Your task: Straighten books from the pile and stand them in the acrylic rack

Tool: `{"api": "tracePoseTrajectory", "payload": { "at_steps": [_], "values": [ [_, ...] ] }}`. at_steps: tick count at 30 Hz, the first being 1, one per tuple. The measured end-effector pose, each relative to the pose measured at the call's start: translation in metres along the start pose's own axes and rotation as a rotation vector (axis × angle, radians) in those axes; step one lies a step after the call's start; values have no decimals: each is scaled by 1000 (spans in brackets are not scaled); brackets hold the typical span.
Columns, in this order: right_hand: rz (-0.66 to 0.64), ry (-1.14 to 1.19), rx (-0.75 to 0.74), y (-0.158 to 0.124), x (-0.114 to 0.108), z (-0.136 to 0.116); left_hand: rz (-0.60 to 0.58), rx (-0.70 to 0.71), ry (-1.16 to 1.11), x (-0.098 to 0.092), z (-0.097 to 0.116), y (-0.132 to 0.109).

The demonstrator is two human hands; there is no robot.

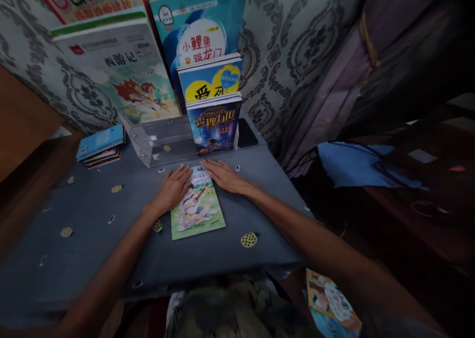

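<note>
A green picture book (197, 209) lies flat on the blue-grey cloth-covered table (92, 214). My left hand (172, 188) rests palm down on the book's upper left corner, fingers stretched out. My right hand (224, 175) lies flat at the book's upper right corner, fingers spread toward the left. Neither hand grips anything. Just beyond the hands stands a clear plastic rack (159, 140) holding two upright books, a dark blue one (214, 125) in front and a blue-and-yellow one (210, 78) behind it.
A small stack of books (100, 147) lies at the table's far left. Large books (122, 71) lean against the patterned wall behind the rack. A black phone (247, 132) lies beside the rack. Another book (332, 303) lies below the table's right edge.
</note>
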State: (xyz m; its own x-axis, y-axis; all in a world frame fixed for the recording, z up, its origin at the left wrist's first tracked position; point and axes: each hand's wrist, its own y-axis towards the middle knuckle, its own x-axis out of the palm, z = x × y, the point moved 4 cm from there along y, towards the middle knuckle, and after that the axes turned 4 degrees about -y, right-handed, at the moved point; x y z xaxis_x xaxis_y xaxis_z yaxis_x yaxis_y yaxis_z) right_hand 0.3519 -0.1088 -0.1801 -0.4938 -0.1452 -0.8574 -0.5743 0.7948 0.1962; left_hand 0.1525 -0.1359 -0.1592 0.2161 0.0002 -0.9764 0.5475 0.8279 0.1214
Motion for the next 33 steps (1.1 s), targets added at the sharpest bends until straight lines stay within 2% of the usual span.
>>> {"api": "tracePoseTrajectory", "payload": {
  "at_steps": [4, 7, 13, 27, 30, 33],
  "values": [
    [10, 32, -9, 0, 2, 6, -67, 73, -40, 5, 16, 21],
    [24, 47, -20, 1, 4, 8, -90, 120, -68, 7, 27, 23],
    [-8, 15, 1, 0, 0, 2, -152, 249, -100, 7, 52, 3],
    [-57, -59, 18, -3, -4, -10, -288, 430, -193, 1, 101, -52],
    [-41, -76, 16, -4, -3, -10, -307, 430, -198, 1, 105, -56],
    [-9, -89, 13, -5, -1, -9, -296, 426, -237, 0, 97, -53]
  ]
}}
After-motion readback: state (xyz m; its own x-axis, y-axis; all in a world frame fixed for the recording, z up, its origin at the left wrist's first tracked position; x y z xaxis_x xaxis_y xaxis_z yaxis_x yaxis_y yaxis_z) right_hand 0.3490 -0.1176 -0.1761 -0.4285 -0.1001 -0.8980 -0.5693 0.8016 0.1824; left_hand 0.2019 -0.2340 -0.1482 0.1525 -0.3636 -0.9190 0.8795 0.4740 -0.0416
